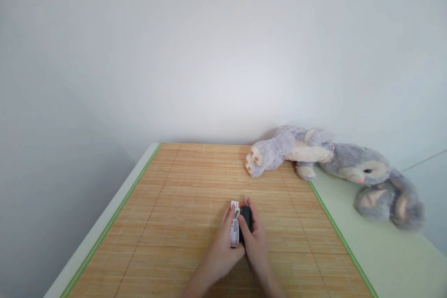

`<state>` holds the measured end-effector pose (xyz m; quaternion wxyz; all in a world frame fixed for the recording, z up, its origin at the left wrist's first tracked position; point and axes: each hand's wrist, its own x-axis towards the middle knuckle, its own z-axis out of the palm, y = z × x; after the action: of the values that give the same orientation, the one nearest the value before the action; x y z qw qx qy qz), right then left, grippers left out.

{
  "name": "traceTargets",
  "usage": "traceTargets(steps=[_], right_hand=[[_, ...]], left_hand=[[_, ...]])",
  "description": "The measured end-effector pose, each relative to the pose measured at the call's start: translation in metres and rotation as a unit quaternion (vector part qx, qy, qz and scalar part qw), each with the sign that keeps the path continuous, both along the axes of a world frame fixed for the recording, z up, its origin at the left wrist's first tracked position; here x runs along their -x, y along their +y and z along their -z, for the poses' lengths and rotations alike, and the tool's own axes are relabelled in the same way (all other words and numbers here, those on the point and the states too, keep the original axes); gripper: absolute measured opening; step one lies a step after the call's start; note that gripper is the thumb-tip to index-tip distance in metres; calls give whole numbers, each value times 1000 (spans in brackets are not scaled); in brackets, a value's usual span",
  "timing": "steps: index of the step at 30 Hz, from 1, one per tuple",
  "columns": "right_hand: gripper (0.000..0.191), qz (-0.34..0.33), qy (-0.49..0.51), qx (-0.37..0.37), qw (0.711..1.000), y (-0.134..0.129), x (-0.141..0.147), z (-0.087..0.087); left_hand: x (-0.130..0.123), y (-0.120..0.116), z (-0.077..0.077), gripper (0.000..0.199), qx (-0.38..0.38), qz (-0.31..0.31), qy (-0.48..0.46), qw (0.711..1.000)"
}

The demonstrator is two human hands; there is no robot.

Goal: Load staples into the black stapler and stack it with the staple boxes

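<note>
Near the front middle of a bamboo mat, my left hand (223,249) is closed around a small white box (234,233) with red and grey print. Right beside it, my right hand (256,240) grips a dark, black-green object (246,215), its thumb on the near side and its fingers along the right edge. The two items stand side by side between my hands, close together. Fingers cover part of both, and what the dark object is cannot be made out.
A grey plush rabbit (309,151) lies on its side across the back right, its head and ears beyond the mat's edge. The bamboo mat (195,181) has green borders and lies on a pale table (391,247). A plain wall rises behind.
</note>
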<state>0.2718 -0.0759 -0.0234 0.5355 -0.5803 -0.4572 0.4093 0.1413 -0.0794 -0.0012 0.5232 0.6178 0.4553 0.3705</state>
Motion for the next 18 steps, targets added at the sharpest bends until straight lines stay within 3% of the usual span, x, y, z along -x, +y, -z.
traceTargets(steps=[4,8,13,18], right_hand=[[76,24,41,3,999,-3,20,-1],[75,39,45,-3,998,-3,6,-1],[72,49,29,-8,998,-7,-13,-3],[78,67,26,1,997,-12,-29,2]], left_hand=[[29,-4,-13,93,-48,-38,96,993],[26,-2,-18,80,-62,-85,169,980],[25,-2,-5,68,-88,-105,180,974],[57,18,8,53,-99,-166,166,967]])
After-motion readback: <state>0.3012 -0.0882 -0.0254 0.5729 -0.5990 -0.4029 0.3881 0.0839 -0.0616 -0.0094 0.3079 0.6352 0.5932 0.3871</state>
